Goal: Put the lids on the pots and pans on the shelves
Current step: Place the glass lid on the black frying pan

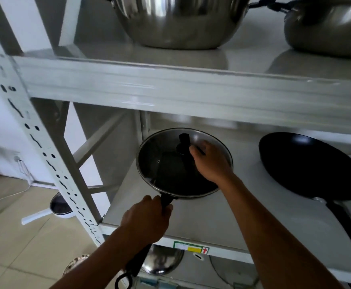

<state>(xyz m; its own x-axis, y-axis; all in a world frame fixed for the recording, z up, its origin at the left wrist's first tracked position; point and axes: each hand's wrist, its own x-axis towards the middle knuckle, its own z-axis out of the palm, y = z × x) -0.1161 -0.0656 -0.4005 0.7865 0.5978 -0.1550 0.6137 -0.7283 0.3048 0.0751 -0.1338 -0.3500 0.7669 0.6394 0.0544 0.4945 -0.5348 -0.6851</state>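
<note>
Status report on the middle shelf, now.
Left hand gripping the pan handle. Right hand on the glass lid, lid seated on the pan. Black wok beside it, uncovered. Nothing blocking.

Two hands: left hand [147, 217], right hand [210, 161], one glass lid [164, 163], two black pans [312, 165], two steel pots [176, 21], three shelves [191, 86], one white ladle on the floor [45, 213].
</note>
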